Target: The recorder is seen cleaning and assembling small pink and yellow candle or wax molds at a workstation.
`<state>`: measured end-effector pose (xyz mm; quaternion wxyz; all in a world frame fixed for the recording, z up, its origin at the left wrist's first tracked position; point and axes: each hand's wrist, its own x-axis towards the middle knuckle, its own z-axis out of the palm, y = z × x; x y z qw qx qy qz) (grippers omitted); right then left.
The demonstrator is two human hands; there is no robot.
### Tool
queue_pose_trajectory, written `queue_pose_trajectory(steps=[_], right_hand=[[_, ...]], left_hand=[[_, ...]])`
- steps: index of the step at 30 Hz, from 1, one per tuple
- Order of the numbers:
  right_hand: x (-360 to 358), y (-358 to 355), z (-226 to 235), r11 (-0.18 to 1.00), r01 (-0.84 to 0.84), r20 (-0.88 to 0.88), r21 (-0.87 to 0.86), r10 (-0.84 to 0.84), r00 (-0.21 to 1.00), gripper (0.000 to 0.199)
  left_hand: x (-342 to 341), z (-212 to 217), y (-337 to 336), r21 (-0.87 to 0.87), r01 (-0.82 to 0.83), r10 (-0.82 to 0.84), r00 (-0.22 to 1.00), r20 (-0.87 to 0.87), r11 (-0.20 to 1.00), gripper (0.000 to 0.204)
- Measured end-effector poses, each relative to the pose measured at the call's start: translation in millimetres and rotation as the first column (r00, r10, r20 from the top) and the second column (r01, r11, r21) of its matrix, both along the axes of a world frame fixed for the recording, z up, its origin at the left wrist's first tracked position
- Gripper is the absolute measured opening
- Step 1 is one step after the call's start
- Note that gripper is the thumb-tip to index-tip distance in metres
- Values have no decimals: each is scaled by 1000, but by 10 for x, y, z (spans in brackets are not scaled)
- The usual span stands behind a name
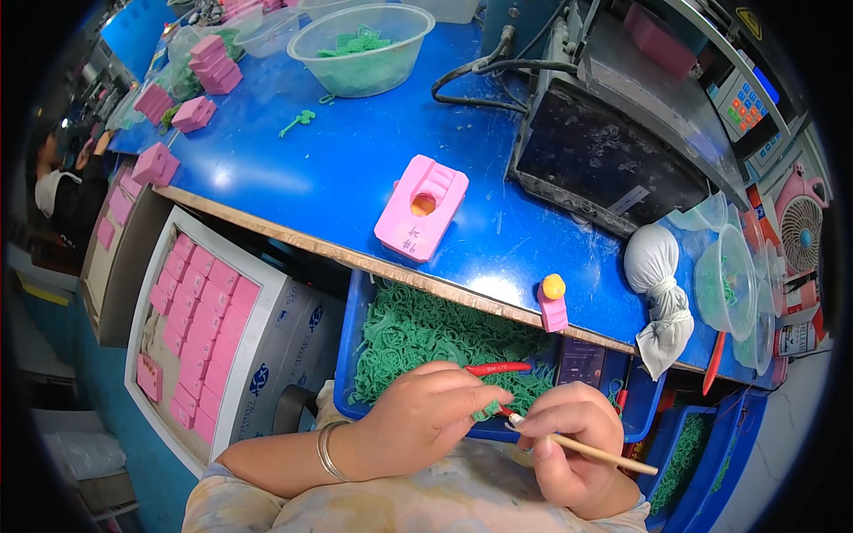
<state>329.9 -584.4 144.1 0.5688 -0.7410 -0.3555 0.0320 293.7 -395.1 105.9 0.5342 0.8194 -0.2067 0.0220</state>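
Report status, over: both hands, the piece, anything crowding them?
Left hand pinching small green wax piece. Right hand holding thin wooden-handled tool at it. Red-handled cutters and blue bin of green pieces close behind.

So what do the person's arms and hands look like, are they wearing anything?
Both hands are bare, with no gloves. The left hand has thin silver bangles round its wrist. The right hand shows no bracelet or ring that I can make out. Both forearms are bare up to short sleeves of pale cloth with a soft, blotchy pastel pattern.
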Motion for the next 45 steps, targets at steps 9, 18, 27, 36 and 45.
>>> queue_pose_trajectory(steps=[9,18,27,36,45], right_hand=[[-46,-64,-61,994,44,-112,101,-33,993,15],[-1,-33,50,994,12,97,-110,-1,995,13],[4,-22,59,992,18,118,-127,-3,993,14],[-26,-85,-1,999,37,-58,10,-36,998,14],[-17,-93,-34,997,80,-17,-22,-80,997,19]], left_hand=[[-3,50,3,67,-43,41,999,31,997,39],[4,58,-13,214,-126,82,976,204,969,37],[-12,45,-16,278,-180,95,952,292,944,36],[11,23,-5,115,-21,18,999,31,993,34],[15,233,-61,-199,-49,-61,857,-512,979,33]])
